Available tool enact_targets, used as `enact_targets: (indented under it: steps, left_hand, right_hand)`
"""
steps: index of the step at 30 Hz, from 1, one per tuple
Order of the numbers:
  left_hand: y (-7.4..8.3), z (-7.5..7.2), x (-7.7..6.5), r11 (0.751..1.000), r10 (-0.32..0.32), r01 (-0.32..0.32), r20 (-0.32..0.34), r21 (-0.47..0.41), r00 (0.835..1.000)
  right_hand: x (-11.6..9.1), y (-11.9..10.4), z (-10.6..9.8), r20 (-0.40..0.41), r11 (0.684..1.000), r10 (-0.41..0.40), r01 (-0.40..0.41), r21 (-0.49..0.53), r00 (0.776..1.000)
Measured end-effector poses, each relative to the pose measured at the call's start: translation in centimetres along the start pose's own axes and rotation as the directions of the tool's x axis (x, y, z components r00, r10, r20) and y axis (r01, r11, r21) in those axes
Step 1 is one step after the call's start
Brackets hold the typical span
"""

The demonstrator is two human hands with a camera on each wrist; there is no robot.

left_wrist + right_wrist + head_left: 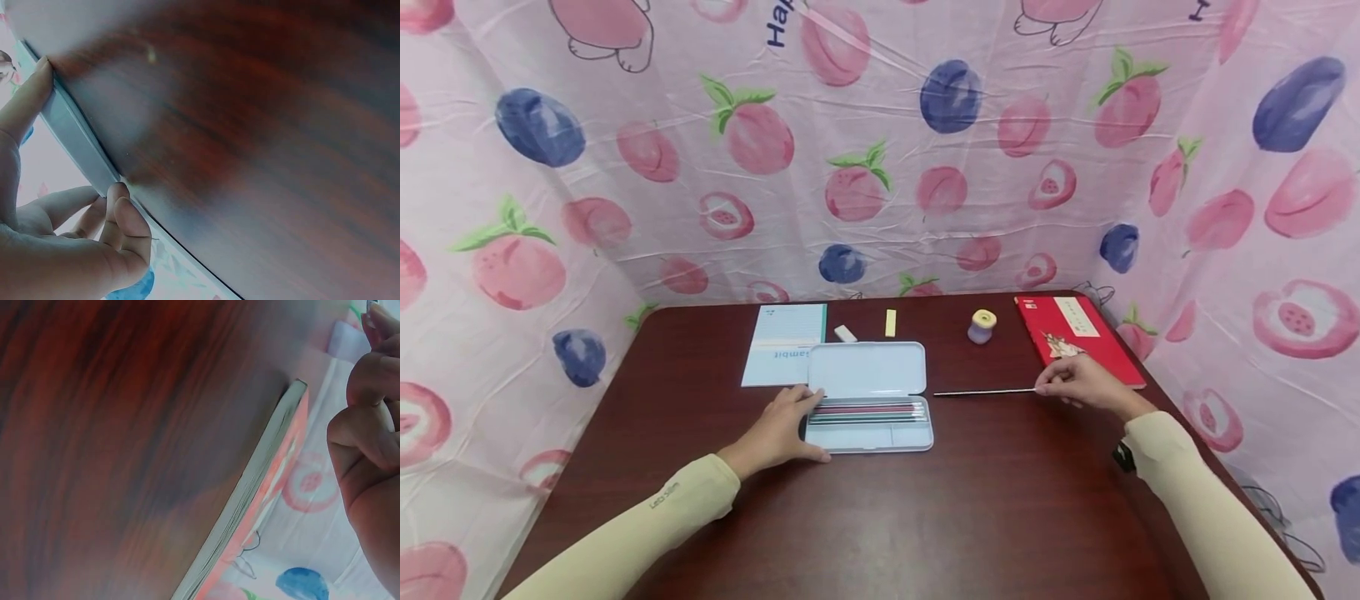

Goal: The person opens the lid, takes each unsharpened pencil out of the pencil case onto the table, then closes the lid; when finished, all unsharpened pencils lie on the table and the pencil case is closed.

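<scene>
In the head view, the pencil case (850, 439) lies on the bench (985, 517) near the middle, its lid (867, 368) leaning back toward 12 o'clock, which seems to give free access to the pencils (865, 412) lying side by side inside. The left hand (784, 427) is at the 9 o'clock end of the case, thumb and fingers spread moderately and holding it across its two long sides, I think to prevent it from sliding. At 3 o'clock, the right hand (1072, 380) pinches a thin pencil (985, 392) by its outer end, fingertips closed together; the other end points at the case, so this grip probably leaves most of its length free. An eraser (845, 333) is at 11 o'clock from the case, a yellow stick (891, 323) at 12, a yellow-and-purple pot (981, 327) at 1, a red book (1078, 337) at 2 and a pale notebook (782, 350) at 10; perhaps they are placed there to leave room for the arms.

In the left wrist view, the thumb rests on the case's edge at 10 o'clock, while bent fingers meet it toward 7.

In the right wrist view, the curled fingers are at 3 o'clock; only a small part of the held object appears near 1.
</scene>
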State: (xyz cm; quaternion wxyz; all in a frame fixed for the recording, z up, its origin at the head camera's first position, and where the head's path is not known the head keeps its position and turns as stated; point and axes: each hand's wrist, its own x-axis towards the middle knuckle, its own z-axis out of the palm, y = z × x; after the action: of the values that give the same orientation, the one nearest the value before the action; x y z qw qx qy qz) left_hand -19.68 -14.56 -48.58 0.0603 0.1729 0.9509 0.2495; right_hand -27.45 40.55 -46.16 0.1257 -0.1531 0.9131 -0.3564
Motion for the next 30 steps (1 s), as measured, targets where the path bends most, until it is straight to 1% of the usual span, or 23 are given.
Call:
enact_targets:
  steps: [3,8,10,15,21,22,25,27,30]
  left_hand:
    - [0.1,0.0,0.0,1.000,0.004,-0.004,-0.001,0.001,1.000]
    - [0.1,0.0,-0.1,1.000,0.006,-0.006,0.000,0.006,1.000]
    - [0.1,0.0,-0.1,1.000,0.007,-0.007,0.001,0.008,1.000]
    - [0.0,-0.1,-0.2,1.000,0.001,-0.001,0.001,0.007,1.000]
    - [0.0,-0.1,-0.1,1.000,-0.002,0.002,-0.001,-0.001,1.000]
    - [0.0,0.0,-0.1,1.000,0.000,0.000,0.000,0.000,1.000]
    - [0.0,0.0,-0.2,1.000,0.003,-0.003,0.003,0.004,1.000]
    - [0.0,0.0,-0.2,1.000,0.005,-0.005,0.005,0.004,1.000]
    - [0.0,-0.1,-0.1,1.000,0.005,-0.005,0.003,-0.001,1.000]
  right_hand:
    - [0.6,-0.1,0.2,0.013,0.999,0.015,-0.014,-0.047,1.000]
    - [1.3,-0.5,0.5,0.024,0.995,0.034,-0.032,-0.096,0.999]
    - [1.5,-0.7,0.7,0.029,0.993,0.050,-0.047,-0.107,0.998]
    - [2.0,-0.8,1.1,0.046,0.989,0.062,-0.056,-0.134,0.997]
    - [1.9,-1.0,1.4,0.031,0.986,0.086,-0.081,-0.146,0.996]
    - [1.9,-1.2,1.4,0.022,0.986,0.082,-0.078,-0.145,0.996]
    - [1.8,-1.9,1.8,-0.023,0.987,0.034,-0.037,-0.155,0.999]
    - [1.9,-2.9,2.3,-0.066,0.988,-0.018,0.007,-0.156,0.998]
    - [2.2,-5.1,3.7,-0.126,0.985,-0.098,0.079,-0.151,0.987]
